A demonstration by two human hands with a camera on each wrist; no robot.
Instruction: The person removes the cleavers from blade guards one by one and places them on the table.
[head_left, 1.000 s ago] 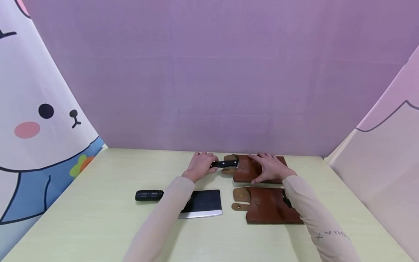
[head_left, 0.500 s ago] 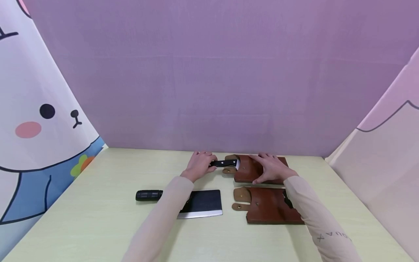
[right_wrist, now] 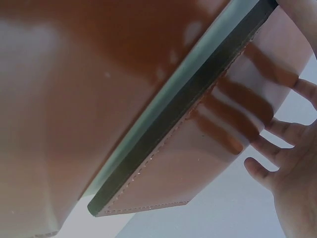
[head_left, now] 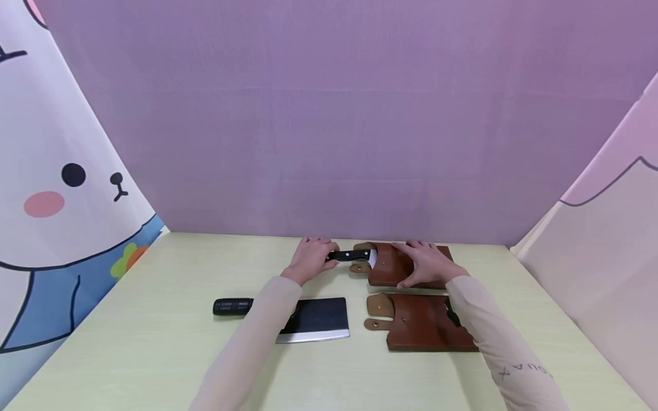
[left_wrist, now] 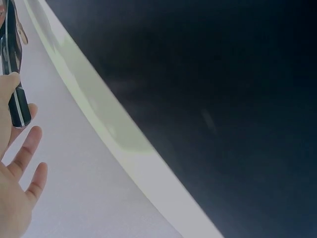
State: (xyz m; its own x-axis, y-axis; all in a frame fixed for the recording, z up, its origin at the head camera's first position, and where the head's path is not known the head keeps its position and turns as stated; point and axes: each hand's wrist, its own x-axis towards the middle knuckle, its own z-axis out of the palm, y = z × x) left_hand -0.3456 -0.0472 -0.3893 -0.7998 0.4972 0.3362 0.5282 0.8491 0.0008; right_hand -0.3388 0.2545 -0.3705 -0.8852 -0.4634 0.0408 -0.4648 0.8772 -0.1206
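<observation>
My left hand pinches the black riveted handle of a knife at the back of the table. A short strip of its shiny blade shows at the mouth of a brown leather sheath; the rest is hidden inside. Spread across that sheath, my right hand holds it with the thumb at the near edge and the fingertips at the far edge. In the left wrist view the handle's end sticks out past the thumb, the last two fingers apart from it. In the right wrist view the fingertips meet the sheath's edge.
A cleaver with a black handle lies under my left forearm, its bright edge toward me. Below the right hand is a second brown sheath, partly covered by the sleeve, its tan straps pointing left. A purple wall stands behind the table.
My left hand has moved slightly left with the knife, and a little more blade shows at the sheath's mouth. The right hand and sheath have barely shifted.
</observation>
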